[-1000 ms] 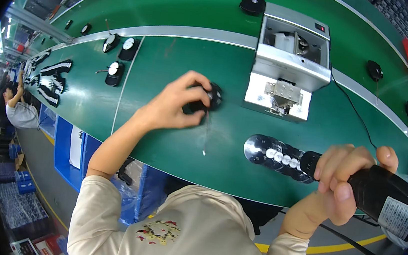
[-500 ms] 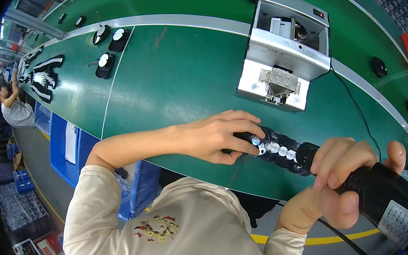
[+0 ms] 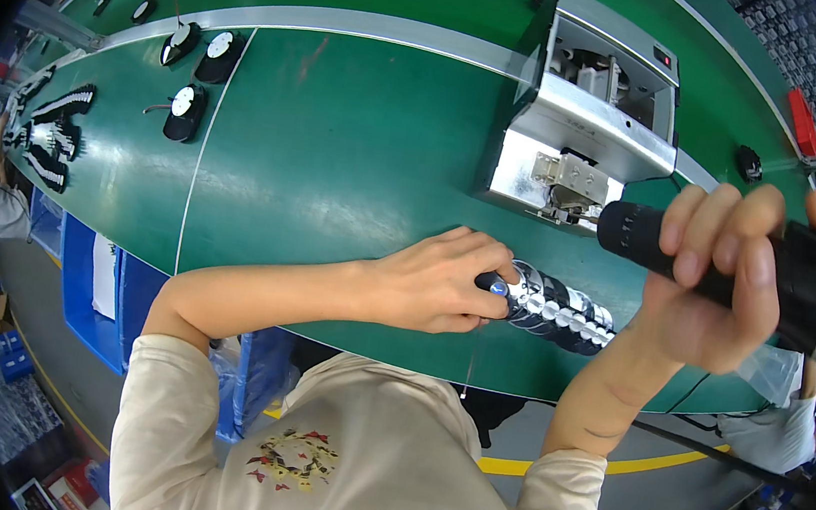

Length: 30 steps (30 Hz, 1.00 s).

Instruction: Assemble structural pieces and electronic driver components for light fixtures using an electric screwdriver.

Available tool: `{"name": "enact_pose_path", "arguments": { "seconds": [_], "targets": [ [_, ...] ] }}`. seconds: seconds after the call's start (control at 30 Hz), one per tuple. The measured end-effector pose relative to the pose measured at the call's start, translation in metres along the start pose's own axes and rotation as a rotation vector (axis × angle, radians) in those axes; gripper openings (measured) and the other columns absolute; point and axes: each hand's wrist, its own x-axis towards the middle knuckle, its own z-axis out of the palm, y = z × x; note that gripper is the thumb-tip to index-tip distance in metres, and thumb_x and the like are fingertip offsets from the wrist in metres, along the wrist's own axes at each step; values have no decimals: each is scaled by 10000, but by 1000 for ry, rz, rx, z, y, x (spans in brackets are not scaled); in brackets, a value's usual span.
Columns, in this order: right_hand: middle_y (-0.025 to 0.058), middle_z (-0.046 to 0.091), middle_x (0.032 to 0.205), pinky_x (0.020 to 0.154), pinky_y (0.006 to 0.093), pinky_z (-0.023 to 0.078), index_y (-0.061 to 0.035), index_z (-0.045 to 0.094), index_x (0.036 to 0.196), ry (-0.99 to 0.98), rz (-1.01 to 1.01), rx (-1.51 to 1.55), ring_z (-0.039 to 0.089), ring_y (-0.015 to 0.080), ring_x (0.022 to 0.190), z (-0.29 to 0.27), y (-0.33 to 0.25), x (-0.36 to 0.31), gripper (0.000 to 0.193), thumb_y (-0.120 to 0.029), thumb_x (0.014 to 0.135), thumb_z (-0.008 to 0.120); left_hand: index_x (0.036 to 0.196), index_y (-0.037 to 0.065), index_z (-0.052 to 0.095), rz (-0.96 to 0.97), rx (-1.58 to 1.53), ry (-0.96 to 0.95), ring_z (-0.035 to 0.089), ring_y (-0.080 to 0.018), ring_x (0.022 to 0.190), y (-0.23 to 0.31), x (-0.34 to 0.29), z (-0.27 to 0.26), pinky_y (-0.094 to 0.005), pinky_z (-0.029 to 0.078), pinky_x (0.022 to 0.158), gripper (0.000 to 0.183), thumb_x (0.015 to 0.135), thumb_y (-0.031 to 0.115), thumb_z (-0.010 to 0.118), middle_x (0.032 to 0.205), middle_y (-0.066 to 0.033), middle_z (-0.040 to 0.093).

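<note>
My right hand (image 3: pixel 723 276) is wrapped round a black electric screwdriver (image 3: pixel 640 233), which lies nearly level above the bench. The screwdriver's bit meets the front pickup of a silver screw feeder (image 3: pixel 594 125), at the metal block. My left hand (image 3: pixel 440 281) rests on the green bench near its front edge, fingers closed on the left end of a row of black parts (image 3: pixel 567 314) with shiny, pale round discs. A small bluish spot shows at that end, beside the fingertips. What lies under the left palm is hidden.
Several black units with white discs (image 3: pixel 182 100) lie to the left, past a white line, with black-and-white strips (image 3: pixel 52 132) beyond. Blue bins (image 3: pixel 92 290) stand below the bench edge. Other people work at far left (image 3: pixel 3 209) and right (image 3: pixel 775 433).
My right hand has lifted the screwdriver off the row of parts and brought its bit up to the screw feeder. My left hand still grips the row's left end.
</note>
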Motion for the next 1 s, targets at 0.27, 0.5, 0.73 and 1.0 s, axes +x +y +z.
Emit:
{"name": "enact_pose_path", "arguments": {
  "seconds": [0.27,0.5,0.73,1.0],
  "targets": [
    [29,443,696,519,313,407,-66,468,1265,110,146,-168,402,113,487,16,19,9,428,-56,839,503,826,112,702,5,-48,91,600,-324,1118,-3,-7,-4,-429,492,890,100,765,124,780,1082,-81,584],
    [20,417,675,511,302,393,-69,477,1223,57,215,24,393,106,476,17,20,9,394,-65,832,519,834,118,709,1,-40,120,605,-312,1107,-5,-13,-3,-417,492,881,91,768,129,772,1092,-75,592],
    [40,510,663,469,338,452,-130,396,1287,61,254,177,477,158,463,19,-16,-36,524,0,831,618,887,139,712,24,-44,112,565,-256,1075,-8,-14,0,-391,466,869,160,729,117,729,1124,-64,590],
    [73,503,655,447,350,452,-82,415,1168,147,290,170,489,176,444,34,2,-54,438,48,806,627,870,129,712,7,-80,105,572,-252,1061,-7,-14,-3,-391,466,866,141,730,111,715,1119,-66,593]
  ]
}}
